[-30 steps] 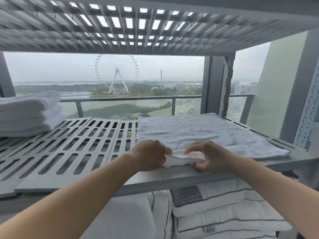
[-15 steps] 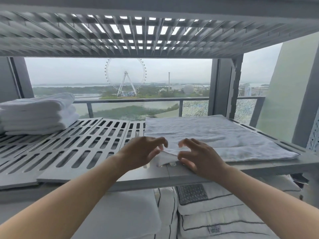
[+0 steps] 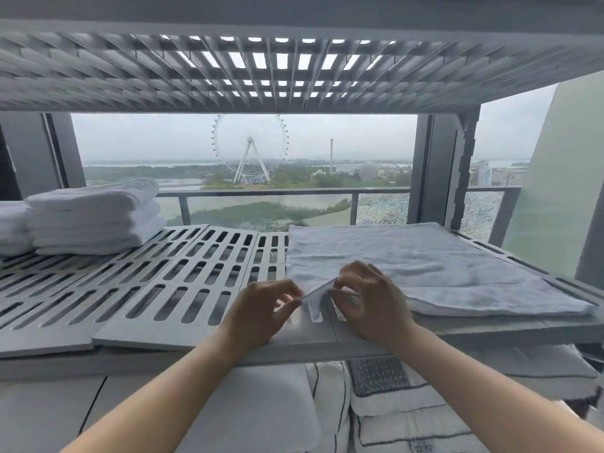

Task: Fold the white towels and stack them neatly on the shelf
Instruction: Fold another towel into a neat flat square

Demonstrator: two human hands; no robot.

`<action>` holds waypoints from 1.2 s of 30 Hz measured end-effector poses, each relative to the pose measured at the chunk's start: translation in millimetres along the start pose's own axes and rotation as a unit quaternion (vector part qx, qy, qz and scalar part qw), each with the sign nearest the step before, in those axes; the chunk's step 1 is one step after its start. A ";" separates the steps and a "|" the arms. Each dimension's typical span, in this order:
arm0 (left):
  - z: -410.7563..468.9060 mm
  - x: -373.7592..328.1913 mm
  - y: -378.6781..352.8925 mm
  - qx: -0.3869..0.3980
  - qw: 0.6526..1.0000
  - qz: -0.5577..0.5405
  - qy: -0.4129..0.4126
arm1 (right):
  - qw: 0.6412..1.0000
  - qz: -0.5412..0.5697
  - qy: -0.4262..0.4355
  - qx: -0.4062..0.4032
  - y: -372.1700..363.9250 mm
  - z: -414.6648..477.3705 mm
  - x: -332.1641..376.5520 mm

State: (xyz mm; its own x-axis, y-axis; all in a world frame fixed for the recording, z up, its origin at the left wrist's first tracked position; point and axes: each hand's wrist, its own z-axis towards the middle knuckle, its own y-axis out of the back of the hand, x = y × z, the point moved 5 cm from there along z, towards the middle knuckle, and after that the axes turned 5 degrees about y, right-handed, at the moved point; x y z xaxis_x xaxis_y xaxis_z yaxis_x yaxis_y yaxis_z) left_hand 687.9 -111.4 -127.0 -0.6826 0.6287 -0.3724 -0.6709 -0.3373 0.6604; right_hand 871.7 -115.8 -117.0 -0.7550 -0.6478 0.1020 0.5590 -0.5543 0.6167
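Hands partly hide the lifted near corner of the white towel (image 3: 408, 266). The left hand (image 3: 261, 308) and right hand (image 3: 372, 302) both pinch that corner with curled fingers (image 3: 354, 273). The rest lies flat on the right of the slatted shelf (image 3: 183, 273). On the shelf's left sits a folded towel stack (image 3: 94, 217), cut off by the frame. Pillows (image 3: 392, 403) lie half-hidden beneath the shelf.

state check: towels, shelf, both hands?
Shelf: slatted, level.
Spread towel: flat on the shelf's right side, near-left corner lifted.
Towel stack: folded, piled at far left.
Left hand: pinches the lifted corner.
Right hand: pinches the same corner.
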 end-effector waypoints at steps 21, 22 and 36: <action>-6.4 -29.7 -1.1 -0.055 0.965 0.213 -0.139 | 0.997 0.069 0.020 0.022 -11.6 -8.5 -1.4; -6.9 -30.2 -1.4 -0.056 0.964 0.218 -0.142 | 0.997 0.072 0.023 0.023 -11.2 -8.8 -0.5; 4.6 -28.8 -25.4 0.114 0.924 0.359 -0.070 | 0.993 0.001 0.046 0.104 -9.0 -8.5 1.2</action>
State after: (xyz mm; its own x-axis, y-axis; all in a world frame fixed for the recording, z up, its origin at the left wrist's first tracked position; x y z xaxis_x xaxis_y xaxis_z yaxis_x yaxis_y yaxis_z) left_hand 725.9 -117.7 -130.0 -0.8726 0.3906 0.2933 0.0301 -0.5563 0.8304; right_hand 868.7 -115.9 -129.1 -0.7140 -0.6992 0.0370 0.4699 -0.4393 0.7656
